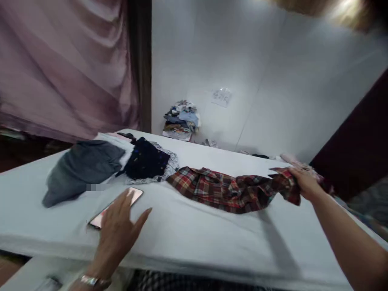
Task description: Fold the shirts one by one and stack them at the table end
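Observation:
My left hand (118,228) lies over a smartphone (137,195) with a lit screen, thumb spread apart and fingers stretched across it. Whether the fingers press on the glass I cannot tell. At the right, my right hand (304,180) is closed on one end of a red and brown plaid garment (218,190). That end is lifted off the white table (194,238), and the rest of the garment stretches leftward along the surface. Some pinkish cloth shows behind my right hand, partly hidden by it.
On the table's left lie a grey garment (86,167) and a black folded cloth (147,159) over lacy white fabric (172,162). A tall stack of clothes (183,119) stands beyond the far edge, by the wall. A pink curtain (66,64) hangs at the left.

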Demonstrator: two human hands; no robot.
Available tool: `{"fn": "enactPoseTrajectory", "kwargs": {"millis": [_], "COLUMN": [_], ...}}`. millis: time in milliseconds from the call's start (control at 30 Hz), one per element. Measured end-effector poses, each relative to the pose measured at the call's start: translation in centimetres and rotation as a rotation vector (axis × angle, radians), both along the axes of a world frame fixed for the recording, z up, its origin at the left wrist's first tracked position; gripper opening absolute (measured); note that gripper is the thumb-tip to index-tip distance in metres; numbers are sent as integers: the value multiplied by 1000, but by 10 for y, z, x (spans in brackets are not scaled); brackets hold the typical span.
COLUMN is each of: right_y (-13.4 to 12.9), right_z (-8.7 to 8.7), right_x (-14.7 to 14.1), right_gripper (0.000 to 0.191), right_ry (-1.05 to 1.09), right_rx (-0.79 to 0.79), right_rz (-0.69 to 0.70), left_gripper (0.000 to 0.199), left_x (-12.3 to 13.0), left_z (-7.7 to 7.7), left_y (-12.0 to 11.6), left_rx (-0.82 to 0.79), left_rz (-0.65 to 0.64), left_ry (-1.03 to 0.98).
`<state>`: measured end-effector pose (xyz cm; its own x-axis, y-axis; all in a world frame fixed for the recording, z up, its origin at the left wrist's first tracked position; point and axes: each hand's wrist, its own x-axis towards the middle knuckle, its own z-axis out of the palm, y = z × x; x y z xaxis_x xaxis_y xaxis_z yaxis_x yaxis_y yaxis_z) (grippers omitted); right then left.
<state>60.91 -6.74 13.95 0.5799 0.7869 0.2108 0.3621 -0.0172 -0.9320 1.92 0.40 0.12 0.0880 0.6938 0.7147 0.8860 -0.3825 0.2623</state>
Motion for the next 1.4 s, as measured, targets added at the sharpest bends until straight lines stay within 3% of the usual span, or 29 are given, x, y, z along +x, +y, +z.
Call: {"fn": "enactPoseTrajectory", "kwargs": {"millis": [100, 200, 333, 467, 600, 767, 833, 900, 1000, 1100, 1167, 1267, 1333, 1400], "right_y": [-33, -62, -89, -105, -113, -121, -120, -112, -85, -41, -10, 23, 35, 43], "right_z": [-23, -30, -33, -46, -57, -74, -83, -92, -100, -105, -110, -118, -119, -114], "right_x": [3, 7, 18, 30, 41, 78, 97, 108, 96, 56, 31, 16, 23, 39], "right_gripper": [28, 32, 33, 37, 36, 40, 34, 26, 34, 43, 51, 41, 28, 28], "right_ry": [189, 337, 366, 346, 261, 85, -68, -280, -474, -580, -726, -866, -795, -635], "right_rx": [-28, -45, -100, -165, -236, -278, -390, -490, -437, -347, -346, -446, -436, -320], "right_rz": [-32, 21, 64, 52, 91, 10, -9, -71, -96, 102, 199, 250, 261, 204], "left_gripper": [57, 47, 51, 51, 27, 32, 37, 48, 58, 40, 33, 34, 34, 34], "left_x": [61, 124, 195, 237, 249, 234, 231, 237, 258, 280, 286, 276, 264, 253], "left_z": [6, 15, 26, 28, 37, 66, 70, 64, 47, 35, 36, 53, 76, 107], "left_y": [16, 41, 81, 104, 121, 143, 144, 139, 132, 132, 134, 139, 145, 158], "left_rx": [-54, -150, -272, -414, -493, -503, -490, -480, -509, -552, -549, -527, -506, -472], "left_rz": [-252, -407, -478, -452, -434, -320, -371, -522, -653, -588, -559, -506, -414, -273], "left_ry": [71, 167, 400, 624, 704, 709, 714, 750, 827, 853, 839, 802, 717, 539]}}
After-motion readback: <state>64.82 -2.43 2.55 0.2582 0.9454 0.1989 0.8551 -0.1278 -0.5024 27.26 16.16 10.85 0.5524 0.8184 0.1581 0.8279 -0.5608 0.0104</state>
